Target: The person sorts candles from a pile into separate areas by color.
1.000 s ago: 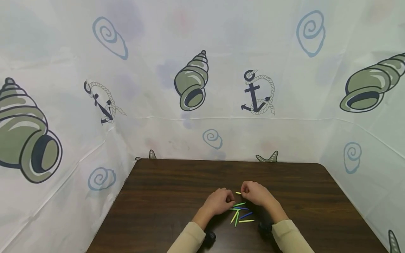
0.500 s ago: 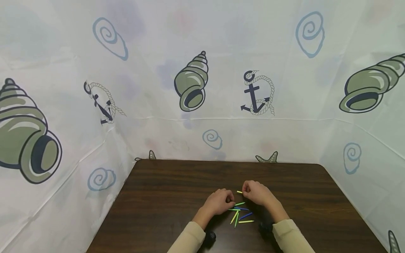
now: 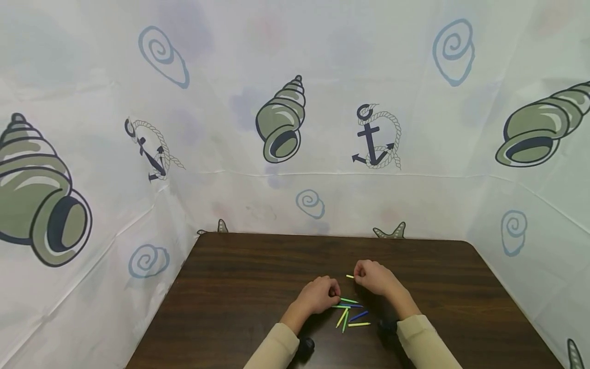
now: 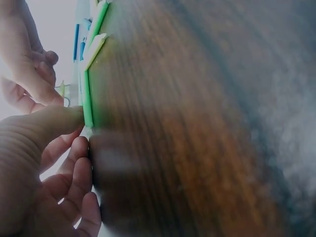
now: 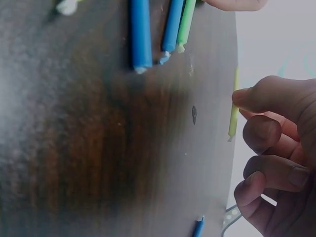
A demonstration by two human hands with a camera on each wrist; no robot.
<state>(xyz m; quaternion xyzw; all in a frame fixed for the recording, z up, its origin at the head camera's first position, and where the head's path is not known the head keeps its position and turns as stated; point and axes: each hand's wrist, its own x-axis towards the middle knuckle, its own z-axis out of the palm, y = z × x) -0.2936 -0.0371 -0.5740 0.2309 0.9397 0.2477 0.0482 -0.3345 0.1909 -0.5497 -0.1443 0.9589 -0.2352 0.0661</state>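
Thin birthday candles in yellow, green and blue lie on the dark table. My right hand (image 3: 374, 278) pinches a yellow candle (image 5: 233, 124) between thumb and forefinger, beyond the others; one end sticks out to the left. At the left side of the pile, my left hand (image 3: 319, 295) has thumb and forefinger at the end of a green candle (image 3: 350, 300), pinching it. Just below its fingertips lie another green candle (image 3: 341, 307) and a blue candle (image 3: 354, 306). In the left wrist view, a yellow candle (image 4: 95, 52) lies across the green ones.
Nearer me are a second blue candle (image 3: 358, 316), a yellow candle (image 3: 359, 324) and a crossed yellow and green pair. Another blue candle (image 5: 198, 228) shows low in the right wrist view. The wood-grain table (image 3: 239, 287) meets a shell-printed cloth (image 3: 221, 195) behind.
My right hand has shifted slightly away from me with the yellow candle. The green candle at my left fingertips has swung, its right end now lower. The other candles stay put.
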